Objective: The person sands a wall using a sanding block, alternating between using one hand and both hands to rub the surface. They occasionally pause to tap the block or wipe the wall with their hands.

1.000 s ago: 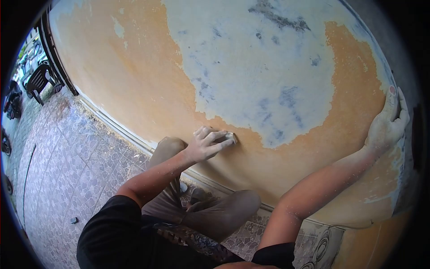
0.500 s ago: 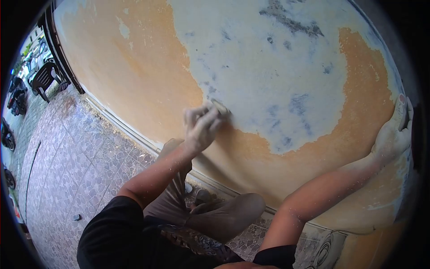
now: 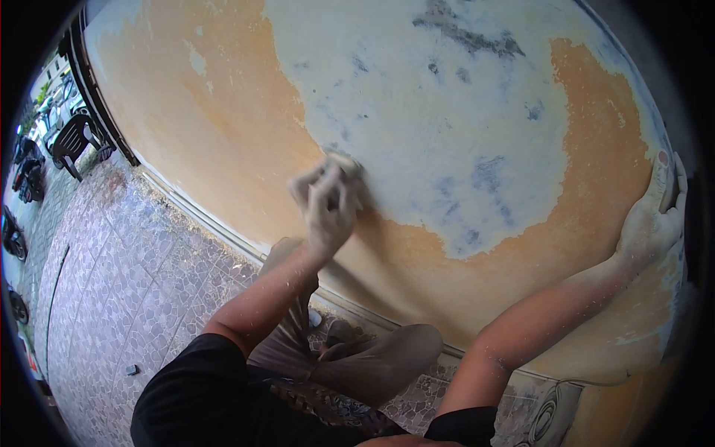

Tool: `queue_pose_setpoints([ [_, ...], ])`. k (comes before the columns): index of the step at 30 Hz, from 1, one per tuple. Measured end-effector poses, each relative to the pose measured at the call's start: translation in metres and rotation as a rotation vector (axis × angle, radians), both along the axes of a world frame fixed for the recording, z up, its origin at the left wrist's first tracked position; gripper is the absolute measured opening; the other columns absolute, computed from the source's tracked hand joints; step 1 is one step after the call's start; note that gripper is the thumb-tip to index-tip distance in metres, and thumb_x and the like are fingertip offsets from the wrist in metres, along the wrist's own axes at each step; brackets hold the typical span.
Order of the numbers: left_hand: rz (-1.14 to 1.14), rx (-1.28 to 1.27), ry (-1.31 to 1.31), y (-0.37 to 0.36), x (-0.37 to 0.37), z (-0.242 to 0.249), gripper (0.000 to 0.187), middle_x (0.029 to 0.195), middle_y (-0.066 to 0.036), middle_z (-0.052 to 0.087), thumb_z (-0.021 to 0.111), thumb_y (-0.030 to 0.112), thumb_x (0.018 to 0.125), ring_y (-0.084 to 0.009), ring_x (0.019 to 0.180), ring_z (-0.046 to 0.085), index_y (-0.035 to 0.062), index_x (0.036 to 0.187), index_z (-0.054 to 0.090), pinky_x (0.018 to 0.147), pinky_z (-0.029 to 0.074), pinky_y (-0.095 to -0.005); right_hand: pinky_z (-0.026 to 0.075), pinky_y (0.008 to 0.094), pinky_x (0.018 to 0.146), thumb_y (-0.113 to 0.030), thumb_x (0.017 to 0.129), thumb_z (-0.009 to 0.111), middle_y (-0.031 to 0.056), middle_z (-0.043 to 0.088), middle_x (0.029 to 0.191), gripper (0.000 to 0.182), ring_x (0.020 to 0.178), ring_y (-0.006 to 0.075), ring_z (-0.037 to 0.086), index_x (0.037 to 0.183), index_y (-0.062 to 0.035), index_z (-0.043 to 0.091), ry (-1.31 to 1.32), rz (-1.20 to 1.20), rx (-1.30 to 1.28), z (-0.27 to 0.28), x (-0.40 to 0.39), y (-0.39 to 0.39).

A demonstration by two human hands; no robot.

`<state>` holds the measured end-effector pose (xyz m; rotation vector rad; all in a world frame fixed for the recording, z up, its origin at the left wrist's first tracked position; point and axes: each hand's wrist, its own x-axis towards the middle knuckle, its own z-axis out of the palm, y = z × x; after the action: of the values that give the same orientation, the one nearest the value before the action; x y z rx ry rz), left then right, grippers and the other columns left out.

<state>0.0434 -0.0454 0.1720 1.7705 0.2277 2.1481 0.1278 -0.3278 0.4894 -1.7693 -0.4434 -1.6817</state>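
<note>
My left hand (image 3: 328, 208) is closed around a small pale block (image 3: 344, 162), its fingers partly blurred by motion. The block is against the wall (image 3: 439, 127), where orange paint meets a large whitish patch with grey-blue marks. Far to the right, my right hand (image 3: 655, 216) grips the wall edge, thumb on the near face and the other fingers partly hidden behind it. Pale dust covers both hands.
Patterned paving (image 3: 134, 276) lies at the left, with a small dark block (image 3: 132, 369) on it. A dark plastic chair (image 3: 74, 141) and motorcycles (image 3: 30, 177) stand beyond. My bent knees (image 3: 417, 346) are near the wall base. A coiled cable (image 3: 546, 413) lies lower right.
My left hand and the pale block have moved a little left along the wall. The view has shifted slightly. My right hand stays at the wall edge.
</note>
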Motion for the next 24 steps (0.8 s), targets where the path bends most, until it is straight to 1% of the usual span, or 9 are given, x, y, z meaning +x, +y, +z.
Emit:
queue_pose_setpoints([
  [1,-0.136,0.11,0.251,-0.02,-0.016,-0.034,0.038,0.114,-0.014,0.065,0.083,0.006,0.082,-0.0254,0.094,0.057,0.0073,0.118,0.071,0.086,0.047,-0.0398,0.05,0.034,0.101,-0.039,0.097,0.073,0.0119,0.072,0.126,0.044,0.113,0.0231,0.067,0.126,-0.0058,0.072,-0.007,0.036,0.023,-0.001,0.003,0.0],
  [4,-0.157,0.149,0.337,-0.006,-0.033,-0.013,0.036,0.114,-0.012,0.065,0.084,0.004,0.079,-0.0245,0.089,0.058,0.0085,0.113,0.073,0.084,0.048,-0.039,0.05,0.0339,0.101,-0.042,0.096,0.074,0.0114,0.071,0.127,0.046,0.113,0.0232,0.067,0.127,-0.0081,0.072,-0.018,0.042,0.042,0.003,0.003,0.002],
  [6,-0.051,-0.058,0.071,0.03,-0.02,0.038,0.038,0.112,-0.013,0.062,0.081,0.003,0.087,-0.0182,0.088,0.059,0.0024,0.121,0.065,0.072,0.05,-0.03,0.051,0.0338,0.101,-0.043,0.096,0.074,0.0113,0.072,0.126,0.046,0.113,0.0233,0.067,0.127,-0.0089,0.072,0.034,-0.013,0.022,-0.001,-0.003,-0.004],
  [8,-0.053,-0.447,-0.144,0.069,-0.014,0.094,0.03,0.106,-0.008,0.057,0.076,0.01,0.094,-0.0159,0.087,0.052,0.0004,0.119,0.062,0.074,0.046,-0.0308,0.051,0.0347,0.101,-0.044,0.095,0.074,0.011,0.072,0.126,0.047,0.114,0.024,0.067,0.128,-0.0099,0.072,0.062,-0.01,-0.021,0.0,-0.008,-0.007],
  [10,0.028,-0.415,-0.186,0.079,-0.012,0.114,0.03,0.108,-0.009,0.056,0.074,0.011,0.096,-0.0155,0.087,0.051,0.0005,0.121,0.062,0.074,0.045,-0.0322,0.05,0.0349,0.102,-0.044,0.095,0.074,0.0108,0.071,0.126,0.048,0.115,0.0242,0.066,0.128,-0.0095,0.072,0.055,-0.039,-0.042,-0.001,-0.006,-0.009],
  [13,0.094,-0.085,-0.042,0.037,-0.004,0.071,0.038,0.108,-0.011,0.059,0.076,0.009,0.093,-0.02,0.09,0.052,0.0018,0.128,0.063,0.079,0.045,-0.0347,0.049,0.0354,0.104,-0.045,0.096,0.074,0.0104,0.069,0.129,0.048,0.117,0.0245,0.065,0.128,-0.0092,0.071,0.01,-0.067,-0.043,0.0,0.002,-0.01],
  [15,-0.165,0.127,0.168,-0.018,-0.006,-0.005,0.046,0.121,-0.011,0.063,0.08,0.008,0.085,-0.0245,0.098,0.056,0.0153,0.129,0.07,0.087,0.047,-0.0348,0.048,0.0357,0.106,-0.045,0.096,0.073,0.0102,0.067,0.131,0.049,0.119,0.0246,0.065,0.129,-0.0092,0.071,-0.025,-0.065,-0.045,0.001,0.003,-0.005],
  [17,-0.138,0.335,0.32,-0.031,-0.014,-0.034,0.05,0.124,-0.007,0.063,0.081,0.009,0.079,-0.0257,0.1,0.057,0.0272,0.125,0.072,0.086,0.047,-0.0368,0.047,0.0361,0.108,-0.044,0.097,0.072,0.0096,0.063,0.136,0.048,0.122,0.0247,0.063,0.13,-0.0094,0.07,0.035,0.016,0.046,-0.001,-0.002,0.003],
  [24,0.003,-0.225,-0.111,0.047,-0.004,0.105,0.042,0.115,-0.01,0.06,0.079,0.005,0.088,-0.025,0.101,0.052,0.004,0.127,0.064,0.087,0.043,-0.0363,0.046,0.0385,0.109,-0.045,0.098,0.071,0.0103,0.061,0.137,0.048,0.127,0.025,0.06,0.131,-0.0096,0.069,0.054,-0.115,-0.088,0.001,-0.012,-0.005],
])
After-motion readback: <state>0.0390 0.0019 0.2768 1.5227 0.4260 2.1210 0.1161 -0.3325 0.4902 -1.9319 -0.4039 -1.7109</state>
